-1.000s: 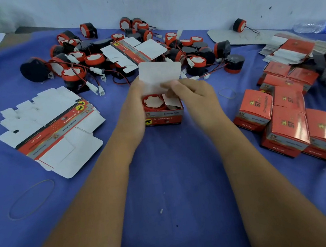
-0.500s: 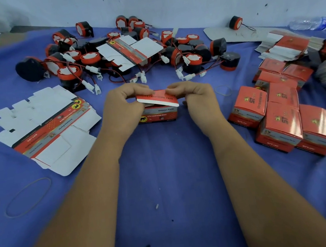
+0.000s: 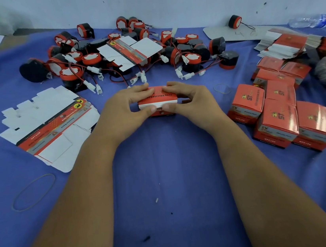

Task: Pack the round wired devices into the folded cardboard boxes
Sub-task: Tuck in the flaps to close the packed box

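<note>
Now we have the lid of the red carton (image 3: 156, 100) folded down where a second ago it stood upright and white above the device. Our left hand (image 3: 123, 107) and right hand (image 3: 191, 99) pinch the box from either side, fingers curled over the top and thumbs pressing the white tuck flap at the front edge. That flap seems not fully tucked in, though blur makes it hard to be sure. The packed device is hidden inside. Beyond lies the heap of unpacked wired buzzers (image 3: 91, 59); closed boxes (image 3: 278, 120) stand to the right, flat blanks (image 3: 50, 125) to the left, all on the blue cloth (image 3: 166, 185).
</note>
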`<state>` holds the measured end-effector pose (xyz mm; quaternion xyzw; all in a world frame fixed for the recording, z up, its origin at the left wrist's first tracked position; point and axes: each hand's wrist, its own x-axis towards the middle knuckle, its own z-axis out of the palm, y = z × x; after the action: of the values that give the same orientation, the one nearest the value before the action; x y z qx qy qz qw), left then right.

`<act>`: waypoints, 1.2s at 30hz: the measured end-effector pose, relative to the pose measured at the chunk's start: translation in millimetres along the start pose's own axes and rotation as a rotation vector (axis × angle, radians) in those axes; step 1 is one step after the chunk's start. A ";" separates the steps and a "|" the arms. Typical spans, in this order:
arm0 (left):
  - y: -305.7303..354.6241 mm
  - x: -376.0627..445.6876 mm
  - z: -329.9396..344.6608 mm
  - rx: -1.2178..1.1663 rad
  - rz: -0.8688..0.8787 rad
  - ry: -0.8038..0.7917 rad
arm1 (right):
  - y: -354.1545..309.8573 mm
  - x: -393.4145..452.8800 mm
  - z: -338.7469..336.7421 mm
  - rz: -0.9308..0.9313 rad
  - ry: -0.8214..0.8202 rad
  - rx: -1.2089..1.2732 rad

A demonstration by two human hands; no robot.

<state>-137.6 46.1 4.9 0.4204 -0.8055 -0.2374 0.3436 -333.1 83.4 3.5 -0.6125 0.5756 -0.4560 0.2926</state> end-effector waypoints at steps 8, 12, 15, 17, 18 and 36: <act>3.5 0.6 2.6 -0.254 -0.121 0.127 | -2.6 0.9 3.9 -0.009 0.056 0.024; 2.8 -0.1 0.8 -0.241 -0.098 0.087 | -3.0 0.4 5.6 -0.040 0.064 -0.065; 2.7 -0.3 -0.7 -0.259 -0.083 0.099 | -4.8 0.7 6.8 -0.042 0.095 -0.093; 3.9 0.9 -1.8 -0.286 -0.086 0.157 | -6.7 0.2 8.7 -0.038 0.132 -0.082; 4.7 1.5 -1.8 -0.290 -0.088 0.178 | -7.3 0.1 9.5 -0.038 0.150 -0.083; 10.9 -1.5 10.2 0.181 0.115 0.312 | -6.3 -3.5 11.3 -0.301 0.272 -0.374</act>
<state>-150.3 54.2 5.0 0.4344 -0.7831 -0.0759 0.4385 -319.9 86.0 3.6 -0.6677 0.5864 -0.4581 0.0233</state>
